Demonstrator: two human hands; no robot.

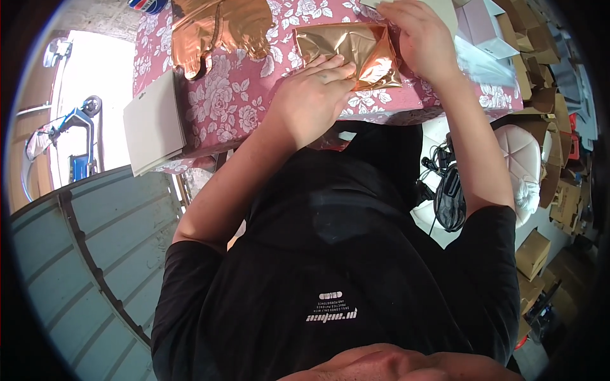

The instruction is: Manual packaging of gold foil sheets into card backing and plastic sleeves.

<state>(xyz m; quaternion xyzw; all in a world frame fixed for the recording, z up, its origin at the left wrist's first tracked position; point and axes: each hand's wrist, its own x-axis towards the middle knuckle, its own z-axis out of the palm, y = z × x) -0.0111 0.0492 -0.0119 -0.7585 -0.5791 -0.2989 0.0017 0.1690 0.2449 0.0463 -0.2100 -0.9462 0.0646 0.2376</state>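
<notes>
A folded packet of shiny copper-gold foil (356, 47) lies on the table, its surface creased. My left hand (321, 89) rests on the packet's near left part, fingers stretched out and pressed flat on the foil. Right of the packet, my right hand (420, 35) reaches to the top edge of the view. Its fingers curl over a cream card (446, 13), whose far part is cut off; my thumb is hard to make out. To the left lies another copper foil piece, a flat uninflated balloon (222, 32), with rounded lobes.
A pink tablecloth with white flowers (222, 108) covers the table. Pale cards (152, 124) stand at its left edge. A blue can (147, 5) sits far left. White boxes (486, 28), clear plastic (486, 63) and cardboard boxes (540, 70) crowd the right. A white padded stool (518, 165) holds a black bag (450, 197) beside it.
</notes>
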